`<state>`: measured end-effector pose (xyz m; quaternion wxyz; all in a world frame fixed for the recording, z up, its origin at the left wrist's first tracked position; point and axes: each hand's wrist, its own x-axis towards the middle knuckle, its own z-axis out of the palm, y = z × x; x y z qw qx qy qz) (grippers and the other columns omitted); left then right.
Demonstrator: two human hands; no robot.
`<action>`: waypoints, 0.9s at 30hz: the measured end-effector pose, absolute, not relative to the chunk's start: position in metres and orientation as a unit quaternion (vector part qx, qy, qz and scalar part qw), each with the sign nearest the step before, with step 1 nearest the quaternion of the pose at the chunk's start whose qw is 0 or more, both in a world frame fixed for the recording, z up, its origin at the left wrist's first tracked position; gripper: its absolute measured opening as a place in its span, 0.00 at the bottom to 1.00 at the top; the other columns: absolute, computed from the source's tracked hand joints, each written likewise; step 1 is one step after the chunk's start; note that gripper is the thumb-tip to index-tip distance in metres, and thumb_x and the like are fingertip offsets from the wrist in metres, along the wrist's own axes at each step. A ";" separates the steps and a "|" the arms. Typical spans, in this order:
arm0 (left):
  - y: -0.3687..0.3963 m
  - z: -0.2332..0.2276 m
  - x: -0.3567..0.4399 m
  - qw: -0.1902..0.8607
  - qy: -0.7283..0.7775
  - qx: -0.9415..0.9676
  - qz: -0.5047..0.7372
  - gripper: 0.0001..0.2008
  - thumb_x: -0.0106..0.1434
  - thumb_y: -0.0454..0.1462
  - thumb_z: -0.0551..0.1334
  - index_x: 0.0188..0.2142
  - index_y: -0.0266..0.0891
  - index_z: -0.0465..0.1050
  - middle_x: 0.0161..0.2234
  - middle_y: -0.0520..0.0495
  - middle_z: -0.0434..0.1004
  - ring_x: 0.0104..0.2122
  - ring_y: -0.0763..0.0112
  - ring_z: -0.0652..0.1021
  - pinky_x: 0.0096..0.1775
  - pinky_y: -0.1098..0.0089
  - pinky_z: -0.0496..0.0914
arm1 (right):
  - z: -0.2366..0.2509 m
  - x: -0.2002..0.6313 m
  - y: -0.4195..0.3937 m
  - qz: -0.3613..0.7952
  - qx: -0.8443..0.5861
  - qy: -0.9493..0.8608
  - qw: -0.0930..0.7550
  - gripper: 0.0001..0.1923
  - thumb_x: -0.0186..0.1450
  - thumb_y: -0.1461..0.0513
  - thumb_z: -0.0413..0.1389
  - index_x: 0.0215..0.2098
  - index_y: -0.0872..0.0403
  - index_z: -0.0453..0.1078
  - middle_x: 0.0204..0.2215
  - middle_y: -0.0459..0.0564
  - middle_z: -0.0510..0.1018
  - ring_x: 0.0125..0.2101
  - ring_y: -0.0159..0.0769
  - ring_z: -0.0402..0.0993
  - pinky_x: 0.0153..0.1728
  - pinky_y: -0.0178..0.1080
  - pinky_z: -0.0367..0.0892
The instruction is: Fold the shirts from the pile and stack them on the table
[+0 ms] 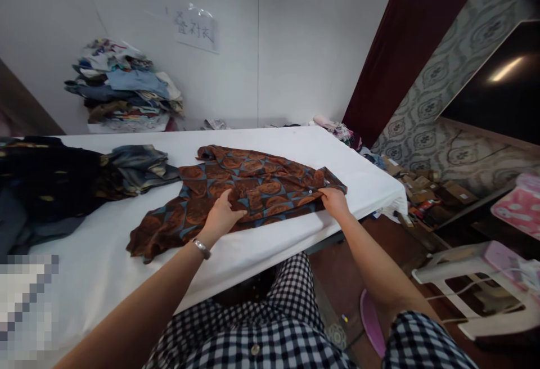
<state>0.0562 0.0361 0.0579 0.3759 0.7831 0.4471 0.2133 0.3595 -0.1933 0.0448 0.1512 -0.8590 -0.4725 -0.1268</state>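
Note:
A brown and blue patterned shirt lies stretched out across the white-covered table. One sleeve reaches to the near left and another part is bunched at the far left. My left hand, with a silver bracelet at the wrist, rests on the middle of the shirt, thumb and fingers apart. At the shirt's right end, my right hand grips its near edge close to what looks like the collar. The fingertips under the cloth are partly hidden.
Dark clothes are heaped on the table's left side. Behind it stands a tall stack of clothes against the wall. Right of the table are cardboard boxes and a white plastic stool. A paper sign hangs on the wall.

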 end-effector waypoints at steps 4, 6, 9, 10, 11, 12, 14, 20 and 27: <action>0.040 0.067 0.053 0.209 0.405 0.882 0.124 0.10 0.56 0.39 0.63 0.38 0.41 0.74 0.38 0.41 0.78 0.37 0.58 0.77 0.39 0.63 0.68 | 0.047 0.367 -0.193 -0.111 -0.872 -0.459 0.126 0.18 0.62 0.68 0.50 0.45 0.54 0.77 0.43 0.53 0.81 0.44 0.42 0.76 0.48 0.40 0.67; 0.046 0.078 0.055 0.235 0.427 0.854 0.180 0.07 0.59 0.41 0.60 0.29 0.41 0.72 0.28 0.46 0.76 0.32 0.61 0.76 0.37 0.65 0.68 | 0.048 0.370 -0.194 -0.113 -0.879 -0.443 0.133 0.18 0.63 0.67 0.49 0.47 0.53 0.77 0.44 0.52 0.81 0.44 0.41 0.76 0.48 0.40 0.68; 0.054 0.095 0.057 0.385 0.451 0.687 0.420 0.09 0.60 0.43 0.58 0.29 0.41 0.70 0.26 0.50 0.72 0.32 0.66 0.75 0.39 0.67 0.69 | 0.047 0.371 -0.194 -0.127 -0.886 -0.415 0.165 0.20 0.64 0.67 0.49 0.50 0.52 0.75 0.46 0.51 0.80 0.45 0.40 0.76 0.48 0.39 0.68; 0.055 0.098 0.056 0.457 0.437 0.601 0.489 0.08 0.61 0.42 0.58 0.30 0.41 0.69 0.28 0.51 0.73 0.32 0.68 0.75 0.39 0.68 0.70 | 0.045 0.371 -0.194 -0.127 -0.887 -0.409 0.175 0.20 0.64 0.67 0.49 0.50 0.52 0.75 0.47 0.51 0.80 0.46 0.40 0.76 0.48 0.39 0.68; 0.055 0.099 0.053 0.532 0.420 0.508 0.532 0.07 0.62 0.41 0.57 0.31 0.41 0.68 0.30 0.51 0.73 0.34 0.70 0.75 0.41 0.69 0.71 | 0.043 0.371 -0.194 -0.125 -0.887 -0.406 0.183 0.20 0.64 0.67 0.49 0.51 0.52 0.75 0.47 0.51 0.80 0.46 0.41 0.76 0.47 0.39 0.69; 0.053 0.098 0.049 0.602 0.405 0.422 0.544 0.05 0.63 0.39 0.56 0.32 0.41 0.67 0.32 0.51 0.74 0.35 0.71 0.76 0.42 0.69 0.72 | 0.040 0.370 -0.194 -0.119 -0.886 -0.406 0.188 0.20 0.64 0.66 0.49 0.51 0.51 0.75 0.46 0.51 0.80 0.46 0.41 0.76 0.46 0.39 0.70; 0.045 0.090 0.036 0.702 0.398 0.307 0.504 0.06 0.64 0.35 0.53 0.33 0.42 0.68 0.36 0.50 0.76 0.36 0.72 0.77 0.44 0.67 0.73 | 0.032 0.370 -0.195 -0.106 -0.884 -0.412 0.194 0.19 0.64 0.66 0.50 0.51 0.52 0.75 0.46 0.52 0.80 0.46 0.41 0.76 0.46 0.39 0.71; 0.026 0.066 -0.005 0.787 0.450 0.248 0.343 0.14 0.69 0.42 0.49 0.38 0.38 0.71 0.38 0.40 0.78 0.36 0.62 0.81 0.41 0.58 0.77 | 0.013 0.377 -0.202 -0.095 -0.855 -0.468 0.202 0.21 0.62 0.67 0.51 0.51 0.52 0.75 0.48 0.52 0.79 0.50 0.42 0.74 0.52 0.43 0.69; 0.021 0.084 -0.026 0.806 0.483 0.300 0.168 0.22 0.68 0.49 0.52 0.46 0.33 0.71 0.38 0.34 0.80 0.31 0.63 0.82 0.29 0.71 0.76 | 0.017 0.389 -0.208 -0.105 -0.848 -0.474 0.212 0.20 0.61 0.68 0.50 0.48 0.52 0.77 0.47 0.51 0.80 0.49 0.41 0.74 0.52 0.44 0.70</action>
